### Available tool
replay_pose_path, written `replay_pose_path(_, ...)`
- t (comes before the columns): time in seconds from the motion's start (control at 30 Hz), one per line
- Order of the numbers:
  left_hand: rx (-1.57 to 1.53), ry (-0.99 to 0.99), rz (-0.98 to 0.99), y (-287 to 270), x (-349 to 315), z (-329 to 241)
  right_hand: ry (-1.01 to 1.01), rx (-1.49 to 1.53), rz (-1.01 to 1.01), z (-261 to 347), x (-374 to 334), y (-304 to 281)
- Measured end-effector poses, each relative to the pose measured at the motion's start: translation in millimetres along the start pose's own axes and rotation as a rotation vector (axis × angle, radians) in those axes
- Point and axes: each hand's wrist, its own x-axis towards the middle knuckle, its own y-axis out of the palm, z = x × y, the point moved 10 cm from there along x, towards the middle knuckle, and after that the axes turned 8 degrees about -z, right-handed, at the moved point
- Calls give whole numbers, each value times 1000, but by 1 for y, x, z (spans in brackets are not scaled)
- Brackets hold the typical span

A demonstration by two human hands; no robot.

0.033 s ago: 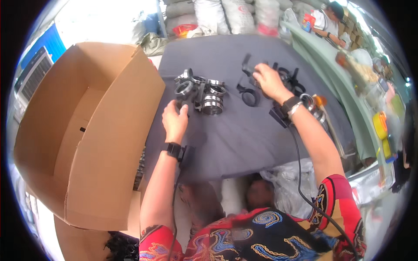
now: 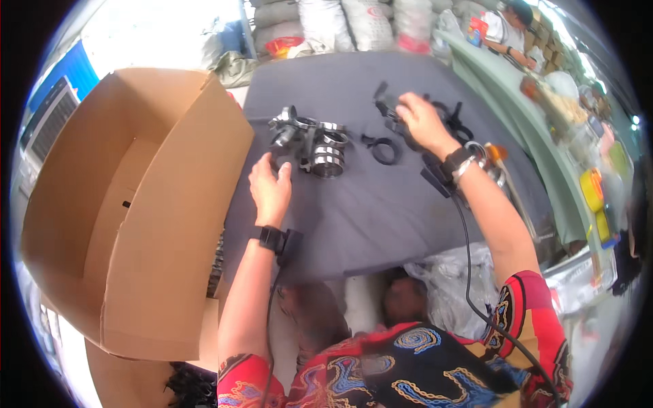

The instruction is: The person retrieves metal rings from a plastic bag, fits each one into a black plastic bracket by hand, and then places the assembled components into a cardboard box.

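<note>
My left hand [image 2: 271, 194] is at the left of the grey-covered table, thumb and fingers apart, beside a cluster of shiny metal rings with black parts [image 2: 328, 162]. Nothing shows clearly in its grasp. Over at the right, my right hand [image 2: 426, 126] has its fingers closed on a black ring clamp [image 2: 389, 112] with a projecting tab; the fingers partly hide it. A loose black ring [image 2: 386, 151] with a tab lies just below that hand. More black ring pieces [image 2: 462, 129] are heaped behind and beside the right hand, partly covered by it.
A large open cardboard box [image 2: 177, 217] stands against the table's left side. Metal rings and an orange-topped item [image 2: 500, 151] lie by my right wrist. A cable [image 2: 468, 265] trails from that wrist. At the back right, a person [image 2: 510, 34] sits by a green-covered table [image 2: 490, 68].
The black ring clamp at my right fingers has shifted and tilted slightly. My left fingers have spread a little beside the metal rings. The whole view has moved slightly.
</note>
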Motion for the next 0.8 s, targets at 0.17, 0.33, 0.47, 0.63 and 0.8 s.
replay_pose_path(0.17, -182, 260, 97, -29, -38, -107, 318, 524, 5, 22, -31, -50)
replay_pose_path(0.33, -405, 316, 357, -21, -104, -146, 815, 1078, 273, 61, -145, -19)
replay_pose_path(0.47, -671, -86, 717, -14, -162, -116, 898, 1112, 393, 57, -210, 0)
replay_pose_path(0.63, -799, -435, 682, -26, -204, -79, 135, -162, 124, 34, -168, -56)
replay_pose_path(0.8, -833, -665, 479, -35, -225, -42, 63, -884, 242, -30, -133, -69)
